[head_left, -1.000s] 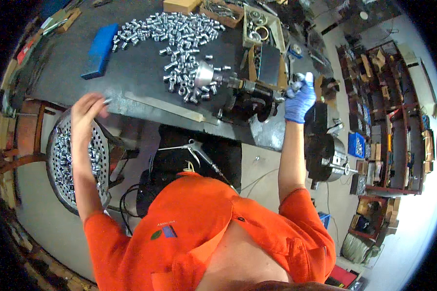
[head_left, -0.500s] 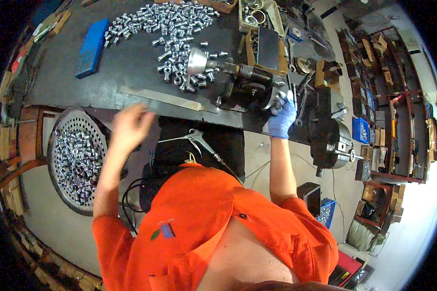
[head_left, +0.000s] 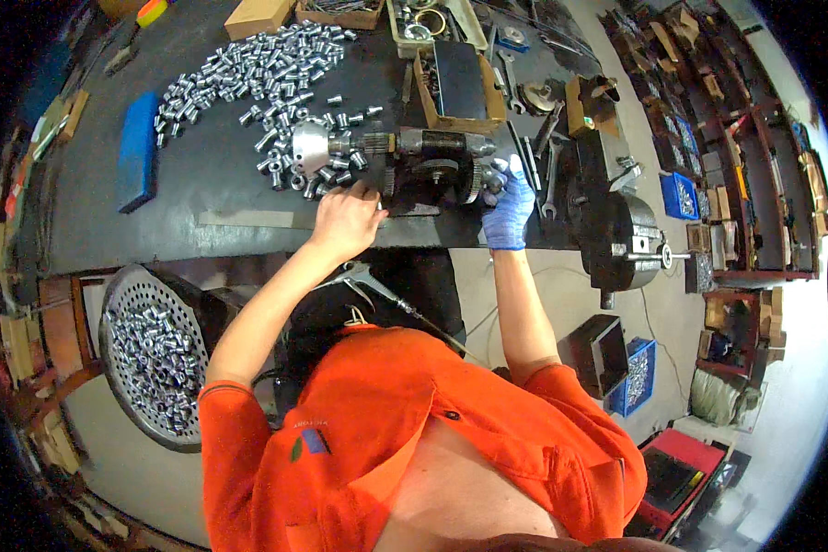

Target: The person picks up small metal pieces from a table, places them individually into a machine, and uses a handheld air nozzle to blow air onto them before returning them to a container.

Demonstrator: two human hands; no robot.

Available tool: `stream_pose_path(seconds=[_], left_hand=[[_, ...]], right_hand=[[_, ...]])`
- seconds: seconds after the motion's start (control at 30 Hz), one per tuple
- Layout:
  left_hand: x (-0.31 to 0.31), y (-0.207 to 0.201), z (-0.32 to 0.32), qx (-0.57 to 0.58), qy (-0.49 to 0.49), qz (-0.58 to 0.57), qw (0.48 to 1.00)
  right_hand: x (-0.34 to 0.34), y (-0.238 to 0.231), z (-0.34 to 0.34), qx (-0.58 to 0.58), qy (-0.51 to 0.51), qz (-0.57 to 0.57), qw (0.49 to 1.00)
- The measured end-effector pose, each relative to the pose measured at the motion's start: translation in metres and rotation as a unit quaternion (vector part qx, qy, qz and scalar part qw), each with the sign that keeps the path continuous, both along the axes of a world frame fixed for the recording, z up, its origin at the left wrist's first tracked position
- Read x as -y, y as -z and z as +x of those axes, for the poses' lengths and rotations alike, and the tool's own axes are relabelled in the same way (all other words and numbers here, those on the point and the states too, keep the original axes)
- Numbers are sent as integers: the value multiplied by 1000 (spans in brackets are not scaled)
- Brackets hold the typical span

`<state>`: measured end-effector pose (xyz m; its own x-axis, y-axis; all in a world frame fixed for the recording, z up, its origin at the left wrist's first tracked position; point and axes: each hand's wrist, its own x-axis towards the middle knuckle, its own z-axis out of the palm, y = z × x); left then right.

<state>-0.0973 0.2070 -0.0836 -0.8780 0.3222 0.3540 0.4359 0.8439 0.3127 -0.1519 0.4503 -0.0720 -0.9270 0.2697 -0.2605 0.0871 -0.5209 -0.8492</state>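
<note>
My left hand (head_left: pixel 348 224), bare, is at the bench's front edge with its fingers curled together; whatever they may hold is mostly hidden. It is just left of a dark bench-top machine (head_left: pixel 437 170) with gears and a shaft. A silver cup-shaped head (head_left: pixel 310 149) forms the machine's left end. My right hand (head_left: pixel 509 212), in a blue glove with grey fingertips, is closed around the machine's right end; the gripped part is largely covered. Beyond my left hand, many silver metal fittings (head_left: pixel 267 69) lie heaped on the bench. A flat metal strip (head_left: pixel 248 219) lies left of that hand.
A perforated round pan (head_left: pixel 120 386) of fittings is at lower left. A blue block (head_left: pixel 138 152) lies on the bench (head_left: pixel 78 216). Behind the machine stands a cardboard box (head_left: pixel 474 120). An air blow gun (head_left: pixel 368 279) hangs below the front edge. A chuck (head_left: pixel 630 244) is at right.
My left hand has moved right and forward to the machine's front left, where a small silver fitting stood earlier. My right hand stays at the machine's right end. The view has shifted.
</note>
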Motion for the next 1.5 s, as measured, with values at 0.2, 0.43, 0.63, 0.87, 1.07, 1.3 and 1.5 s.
stream_pose_path(seconds=[0.2, 0.43, 0.63, 0.87, 1.07, 1.3, 1.5], left_hand=[[35, -34, 31, 225, -104, 298, 922], [109, -58, 34, 217, -29, 604, 766], [102, -83, 3, 191, 34, 611, 767], [104, -75, -11, 213, 76, 623, 749], [107, -83, -14, 223, 68, 593, 771], [106, -82, -15, 215, 89, 588, 775], [106, -87, -7, 196, 23, 569, 799]], right_hand=[[4, -1, 0, 17, 12, -8, 1000], [1, -1, 2, -26, -44, -24, 998], [-20, 21, -8, -48, -74, -31, 996], [-11, 9, -8, -55, -110, -94, 988], [-5, -21, 18, -28, -70, -20, 997], [-7, -68, 33, -65, -67, -20, 995], [0, -103, -11, -116, -66, -81, 988]])
